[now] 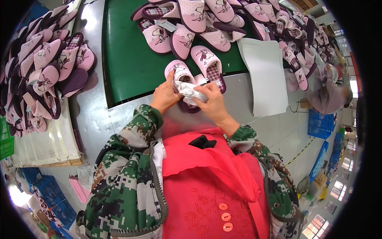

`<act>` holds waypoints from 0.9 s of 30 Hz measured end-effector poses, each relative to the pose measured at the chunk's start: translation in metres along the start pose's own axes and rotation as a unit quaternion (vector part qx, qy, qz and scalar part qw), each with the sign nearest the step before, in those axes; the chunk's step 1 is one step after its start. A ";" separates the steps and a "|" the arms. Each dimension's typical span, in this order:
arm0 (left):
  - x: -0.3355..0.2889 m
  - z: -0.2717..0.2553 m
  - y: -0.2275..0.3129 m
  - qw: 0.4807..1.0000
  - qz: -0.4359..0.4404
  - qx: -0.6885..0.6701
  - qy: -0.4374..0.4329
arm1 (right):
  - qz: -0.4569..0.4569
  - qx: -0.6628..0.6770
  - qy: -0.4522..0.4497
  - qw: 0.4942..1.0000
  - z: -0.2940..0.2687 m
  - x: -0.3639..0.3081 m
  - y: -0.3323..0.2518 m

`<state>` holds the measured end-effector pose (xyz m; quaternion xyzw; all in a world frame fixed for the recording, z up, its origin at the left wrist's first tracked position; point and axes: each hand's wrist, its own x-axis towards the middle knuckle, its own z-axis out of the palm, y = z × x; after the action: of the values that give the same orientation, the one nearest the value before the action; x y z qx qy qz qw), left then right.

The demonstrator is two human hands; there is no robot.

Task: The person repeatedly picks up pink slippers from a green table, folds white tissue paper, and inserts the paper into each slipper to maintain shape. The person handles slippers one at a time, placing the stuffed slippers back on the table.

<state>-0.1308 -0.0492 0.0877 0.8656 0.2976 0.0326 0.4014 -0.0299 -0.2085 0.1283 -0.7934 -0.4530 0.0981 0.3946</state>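
Two pink slippers with dark purple soles lie side by side at the edge of the table in front of me. My left hand [165, 95] is closed on the side of the left slipper [178, 68], its index finger pointing up along the upper. A wad of crumpled white paper [188, 91] is pinched in my right hand [214, 102], right at that slipper's opening. Just right of it, the other slipper [205, 56] shows its checked insole, and no hand holds it. The paper and my fingers hide much of the left slipper's inside.
Pink slippers [192, 16] are heaped on the green table mat [127, 59] beyond my hands. A white sheet stack [264, 75] hangs over the metal edge at right. More slippers pile up left [47, 51] and far right. Someone [328, 95] is at the right, near blue crates [320, 123].
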 end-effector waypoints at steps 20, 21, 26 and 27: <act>-0.002 0.021 0.002 0.979 -0.082 -0.184 -0.027 | 0.020 -0.023 0.048 0.998 0.047 0.018 0.015; -0.002 0.018 -0.002 0.979 -0.085 -0.184 -0.029 | 0.007 -0.011 0.025 1.000 0.045 0.011 0.011; -0.004 0.019 -0.009 0.983 -0.047 -0.177 -0.013 | -0.017 -0.029 -0.106 0.994 0.028 -0.003 0.005; -0.005 0.017 -0.004 0.978 -0.063 -0.195 -0.031 | -0.021 -0.048 -0.093 0.994 0.030 0.002 0.007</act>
<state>-0.1321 -0.0615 0.0744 0.7510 0.3268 0.0382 0.5724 -0.0391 -0.1929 0.1037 -0.7891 -0.5084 0.1415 0.3145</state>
